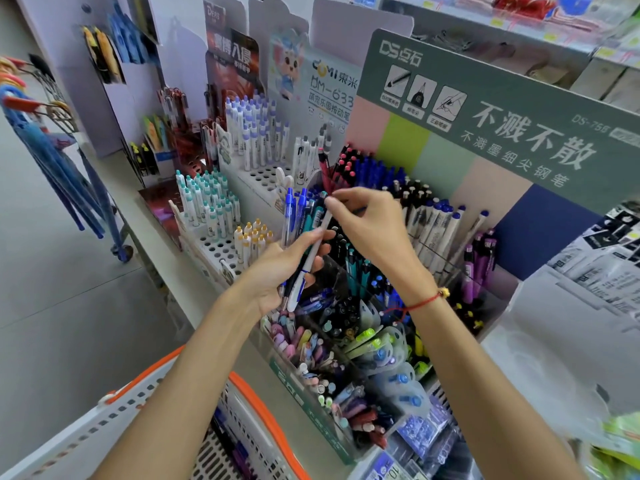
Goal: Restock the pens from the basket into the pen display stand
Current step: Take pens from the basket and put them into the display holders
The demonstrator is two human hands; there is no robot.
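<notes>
Lowest in view, nearest the camera, a white basket (114, 420) with an orange rim is sitting at the bottom left, with what seem to be a few dark pens (230, 441) lying blurred inside it. Above it, the left hand (277, 271) is curling its fingers around a small bunch of pens (294, 289), their tips pointing down past the palm. 1 white pen (320, 233) is rising out of that bunch, and the right hand (370, 230) is pinching its upper end between thumb and fingertips. Both hands are hovering over the clear pen display stand (294, 386), whose compartments are holding blue, black, teal and purple pens. A red string bracelet (424, 301) is circling the right wrist. Behind, a green sign (502, 109) is standing over the stand.
</notes>
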